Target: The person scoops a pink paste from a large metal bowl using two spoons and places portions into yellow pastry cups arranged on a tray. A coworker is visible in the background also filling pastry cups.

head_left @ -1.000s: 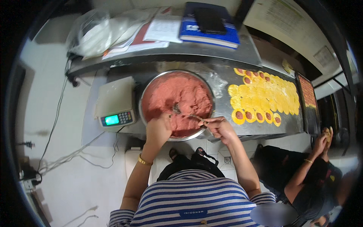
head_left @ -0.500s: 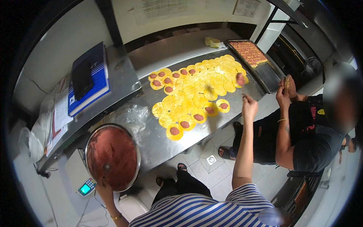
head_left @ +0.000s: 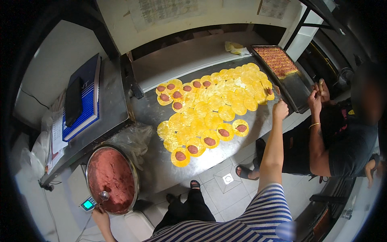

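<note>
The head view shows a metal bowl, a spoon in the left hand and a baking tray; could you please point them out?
Metal bowl [head_left: 138,184]: head view, on its right rim.
Spoon [head_left: 104,195]: head view, on its rounded end.
Baking tray [head_left: 295,90]: head view, on its bare dark surface.

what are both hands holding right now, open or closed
Left hand: closed, holding a metal spoon over the pink filling.
Right hand: closed, holding a small utensil, exact type unclear, near the yellow round wrappers.
</note>
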Tool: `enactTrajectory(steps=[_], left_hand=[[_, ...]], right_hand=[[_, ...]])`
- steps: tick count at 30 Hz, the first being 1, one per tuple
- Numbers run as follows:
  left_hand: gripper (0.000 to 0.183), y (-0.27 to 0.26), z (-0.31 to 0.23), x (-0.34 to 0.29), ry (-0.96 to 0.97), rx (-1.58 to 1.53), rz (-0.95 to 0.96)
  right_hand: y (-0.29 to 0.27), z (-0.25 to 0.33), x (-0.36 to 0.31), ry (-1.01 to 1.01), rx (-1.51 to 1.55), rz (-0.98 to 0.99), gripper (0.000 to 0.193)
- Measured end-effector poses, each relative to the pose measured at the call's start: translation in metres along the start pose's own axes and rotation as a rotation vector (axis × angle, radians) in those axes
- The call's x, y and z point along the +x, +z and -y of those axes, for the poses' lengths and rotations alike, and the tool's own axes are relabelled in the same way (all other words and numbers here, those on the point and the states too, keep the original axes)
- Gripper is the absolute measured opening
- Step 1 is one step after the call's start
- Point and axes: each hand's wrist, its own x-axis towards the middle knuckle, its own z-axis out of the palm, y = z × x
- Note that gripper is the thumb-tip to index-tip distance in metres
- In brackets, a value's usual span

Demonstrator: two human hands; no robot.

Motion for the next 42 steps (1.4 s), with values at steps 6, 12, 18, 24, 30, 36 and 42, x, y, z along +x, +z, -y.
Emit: enactTrajectory(steps=[6,12,18,24,30,36,42], left_hand=[[0.018,0.004,-0.012,0.004,-0.002,-0.052,-0.032],[0.017,-0.005,-0.008,0.009,0.046,-0.333,0.142],[0.018,-0.024,0.004,0.021,0.185,-0.532,0.352],[0.019,-0.031,0.026,0.033,0.297,-0.704,0.437],[0.016,-0.001,0.076,0.031,0.141,-0.780,0.054],[0.016,0.045,0.065,0.020,-0.085,-0.842,-0.186],[0.018,0.052,0.058,0.019,-0.253,-0.875,-0.157]], right_hand=[[-0.026,-0.023,0.007,0.309,0.382,-0.011,0.025],[-0.100,0.002,-0.077,0.256,2.029,0.753,0.018],[-0.202,0.179,-0.261,-0.517,1.141,1.446,0.024],[-0.266,0.315,-0.405,-1.695,0.567,0.887,0.037],[-0.279,0.329,-0.435,-1.919,0.351,0.802,0.029],[-0.278,0.358,-0.518,-1.958,0.361,0.418,0.015],[-0.288,0.351,-0.554,-2.141,0.241,0.448,0.017]])
